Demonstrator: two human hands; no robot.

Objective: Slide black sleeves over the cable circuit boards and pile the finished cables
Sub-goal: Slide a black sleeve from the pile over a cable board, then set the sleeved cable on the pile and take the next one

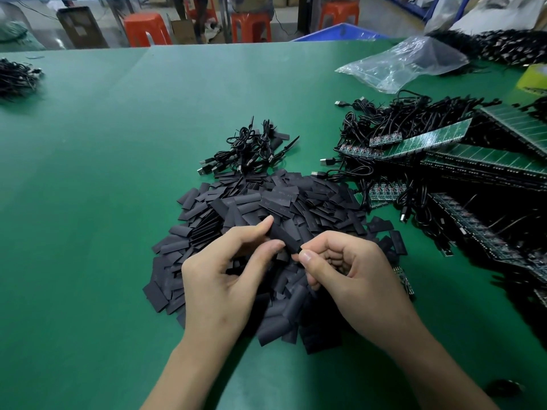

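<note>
One black sleeve (284, 235) above the sleeve pile (296, 196) is pinched by left grip (225, 276) and right grip (349, 270); keep its mouth open, unflattened.

One flat black sleeve (283, 235) sits in the grip, slanting down to the right. Loose sleeves (296, 199) are heaped beneath and around it. Sleeved cables (254, 149) pile just beyond. Unsleeved cables (384, 119) and green circuit boards (429, 140) lie further right.

Green mat (118, 173) w/ clear bag (408, 63) top right, yellow roll (532, 78) at right edge; orange stools (146, 29) & blue bin (340, 32) behind.
</note>
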